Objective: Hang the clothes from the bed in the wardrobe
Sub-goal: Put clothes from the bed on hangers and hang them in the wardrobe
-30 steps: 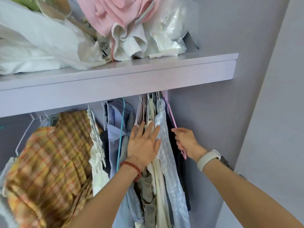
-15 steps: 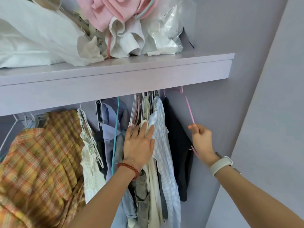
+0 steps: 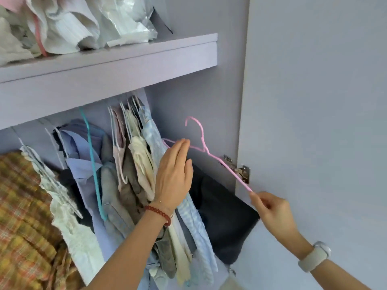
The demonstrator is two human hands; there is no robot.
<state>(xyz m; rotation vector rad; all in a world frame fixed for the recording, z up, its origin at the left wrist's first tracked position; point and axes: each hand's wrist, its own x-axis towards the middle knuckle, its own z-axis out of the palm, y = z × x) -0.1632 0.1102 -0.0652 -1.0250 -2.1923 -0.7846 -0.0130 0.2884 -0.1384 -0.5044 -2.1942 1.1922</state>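
A pink hanger [image 3: 211, 155] is pinched at one end by the fingers [image 3: 261, 200] of the right hand [image 3: 274, 212], its hook clear of the rail and just right of the hung clothes [image 3: 134, 176]. A dark garment [image 3: 224, 210] is draped below it. The left hand [image 3: 173, 174] is laid flat, fingers straight, against those clothes. With so light a grip at the tip, the hanger may be tipped and the garment shed, or its hook snagged on the door hinge [image 3: 240, 170] just right of the clothes.
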